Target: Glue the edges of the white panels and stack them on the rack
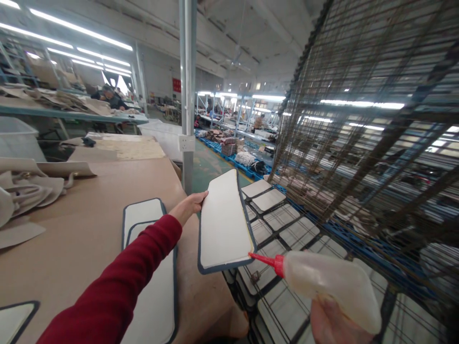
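My left hand [193, 203] grips the left edge of a white panel with a dark blue border [225, 224], holding it tilted past the table's edge. Closed around a translucent squeeze bottle [330, 282] is my right hand [332, 322], at the lower right. The bottle's red nozzle [265, 259] points left, its tip at the panel's lower right corner. A thin yellowish line runs along the panel's right edge. Similar bordered panels [152, 282] lie overlapping on the table under my left forearm.
The brown-covered table [86, 258] holds beige fabric pieces [28, 191] at left. To the right, a wire rack [297, 227] carries rows of white panels, with its mesh layers [358, 95] raised above. A metal post [188, 95] stands ahead. A person [111, 98] sits far left.
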The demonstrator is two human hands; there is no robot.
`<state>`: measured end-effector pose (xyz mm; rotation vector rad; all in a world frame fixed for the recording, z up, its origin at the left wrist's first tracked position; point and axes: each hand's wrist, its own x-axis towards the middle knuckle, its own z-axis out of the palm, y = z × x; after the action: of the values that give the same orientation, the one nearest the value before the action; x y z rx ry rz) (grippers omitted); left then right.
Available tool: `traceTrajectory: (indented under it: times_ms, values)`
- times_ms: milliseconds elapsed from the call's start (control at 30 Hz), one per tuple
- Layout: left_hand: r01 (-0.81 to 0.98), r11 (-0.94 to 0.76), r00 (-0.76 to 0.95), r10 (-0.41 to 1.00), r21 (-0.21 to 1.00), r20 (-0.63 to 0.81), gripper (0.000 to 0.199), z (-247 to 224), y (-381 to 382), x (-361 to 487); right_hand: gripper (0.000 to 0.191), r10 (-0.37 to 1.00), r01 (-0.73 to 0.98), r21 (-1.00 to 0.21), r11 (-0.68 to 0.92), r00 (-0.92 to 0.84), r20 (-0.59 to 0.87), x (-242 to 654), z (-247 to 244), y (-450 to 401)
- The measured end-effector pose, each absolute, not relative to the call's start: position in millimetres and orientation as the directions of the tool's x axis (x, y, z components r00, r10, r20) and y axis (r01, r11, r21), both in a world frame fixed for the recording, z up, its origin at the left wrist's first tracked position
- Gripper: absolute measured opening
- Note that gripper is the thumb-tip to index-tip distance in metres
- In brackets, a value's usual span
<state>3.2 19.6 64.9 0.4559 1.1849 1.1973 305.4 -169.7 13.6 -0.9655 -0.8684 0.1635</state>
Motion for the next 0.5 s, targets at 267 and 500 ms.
traceTrajectory:
  times_ms: [267,500]
  values:
    - [-0.535,0.361,-0.109,0.867,0.764,-0.486,0.03,49.3,27.8,4.7,0.066,0.403,0.267,-0.773,0.576,0.73,0.552,301.3,4.6,-168.7]
    - [-0.565,0.329,-0.089,0.887,0.756,-0.453,0.026,37.2,30.7,6.5,0.061,0.389,0.271,-0.733,0.625,0.705,0.593,297.3,15.2,-165.2]
